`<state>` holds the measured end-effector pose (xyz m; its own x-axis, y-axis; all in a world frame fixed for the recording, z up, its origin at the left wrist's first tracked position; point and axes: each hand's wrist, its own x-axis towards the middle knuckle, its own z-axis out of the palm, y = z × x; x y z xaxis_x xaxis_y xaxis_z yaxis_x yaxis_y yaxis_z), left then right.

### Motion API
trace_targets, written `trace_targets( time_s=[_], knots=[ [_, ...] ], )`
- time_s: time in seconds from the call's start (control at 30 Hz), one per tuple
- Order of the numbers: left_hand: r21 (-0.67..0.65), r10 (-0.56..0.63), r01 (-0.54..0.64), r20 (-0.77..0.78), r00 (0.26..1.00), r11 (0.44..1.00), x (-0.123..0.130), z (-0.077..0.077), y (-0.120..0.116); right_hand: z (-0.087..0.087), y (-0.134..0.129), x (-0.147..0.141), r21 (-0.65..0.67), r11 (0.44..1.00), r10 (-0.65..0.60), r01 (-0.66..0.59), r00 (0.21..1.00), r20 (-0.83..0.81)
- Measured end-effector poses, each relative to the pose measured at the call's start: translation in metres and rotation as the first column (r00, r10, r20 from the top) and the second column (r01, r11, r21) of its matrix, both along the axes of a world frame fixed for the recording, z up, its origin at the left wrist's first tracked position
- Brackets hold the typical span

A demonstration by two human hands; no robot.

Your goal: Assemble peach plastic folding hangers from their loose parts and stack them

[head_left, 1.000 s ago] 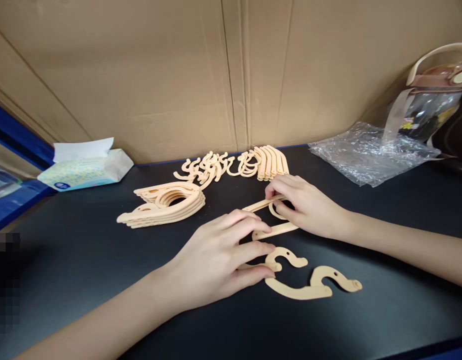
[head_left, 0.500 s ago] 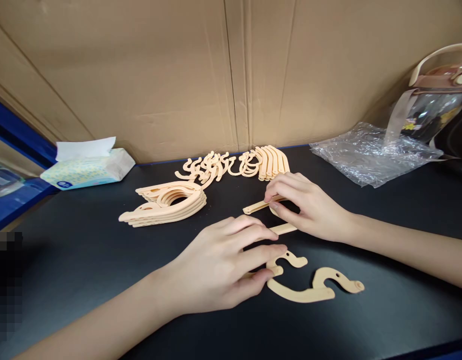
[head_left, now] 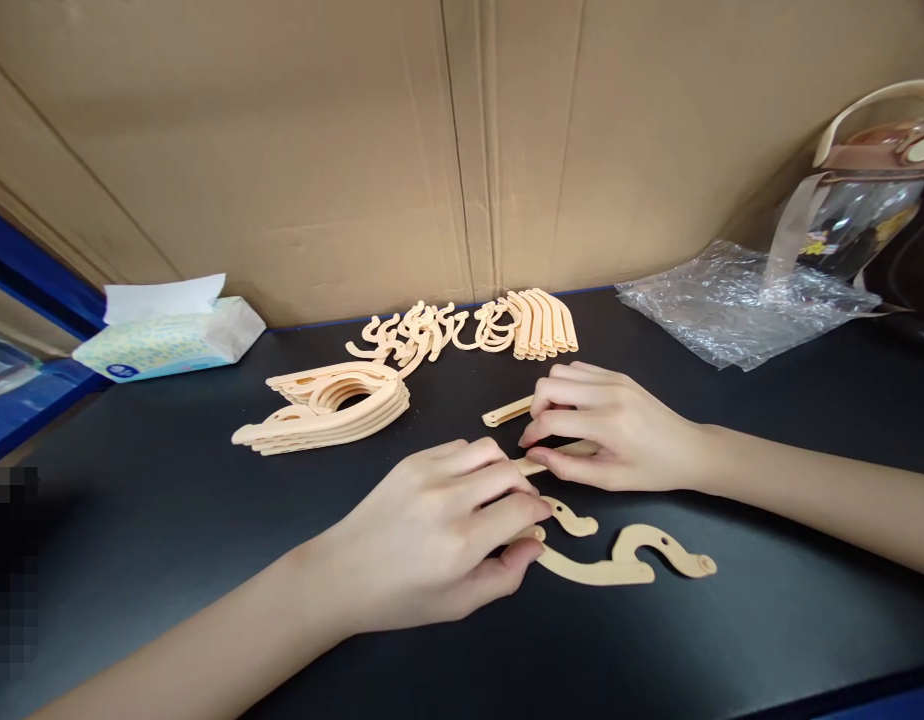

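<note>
My left hand (head_left: 454, 530) is closed on the left end of a pale curved piece (head_left: 597, 570) with a hooked part (head_left: 663, 545) at its right. Beside those fingertips a small hook (head_left: 574, 518) shows, partly covered. My right hand (head_left: 612, 425) pinches a flat pale strip (head_left: 578, 450), whose left end runs under my left fingers. Another pale bar (head_left: 507, 410) lies just beyond, its right end hidden behind my right hand.
A stack of folded pale frames (head_left: 334, 410) sits left of centre. Behind are a pile of small hooks (head_left: 417, 335) and a row of bars (head_left: 544, 325). A tissue pack (head_left: 169, 335) is at left, clear plastic (head_left: 732, 300) and a bottle (head_left: 867, 210) at right.
My right hand has moved from the far bar to the nearer strip. The curved piece and hooked part have shifted slightly left and away from me, with my left hand still on them.
</note>
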<state>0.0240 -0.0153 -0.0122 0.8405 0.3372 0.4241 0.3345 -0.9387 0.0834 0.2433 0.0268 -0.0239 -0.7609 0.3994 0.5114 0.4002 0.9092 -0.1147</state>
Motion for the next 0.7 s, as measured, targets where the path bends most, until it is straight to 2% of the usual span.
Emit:
trace_targets(
  time_s=[0.2,0.43,0.57,0.7],
  knots=[
    [0.051,-0.007,0.008,-0.007,1.000,0.999,-0.0014,0.0006,0.0011,-0.0013,-0.0005,0.0003,-0.010,1.000,0.022,-0.022,1.000,0.008],
    [0.129,-0.020,0.037,-0.126,0.992,0.991,-0.0048,0.0004,0.0031,-0.0028,-0.0011,0.0024,-0.023,0.998,0.066,-0.065,0.997,0.030],
    [0.099,0.040,-0.026,-0.142,0.989,0.995,-0.0051,0.0023,0.0027,-0.0020,-0.0028,0.0022,0.020,0.995,0.094,-0.097,0.991,0.091],
    [0.069,0.129,-0.124,-0.081,0.988,0.990,-0.0059,0.0025,0.0014,-0.0010,-0.0061,-0.0005,0.094,0.993,0.059,-0.070,0.992,0.115]
  ],
)
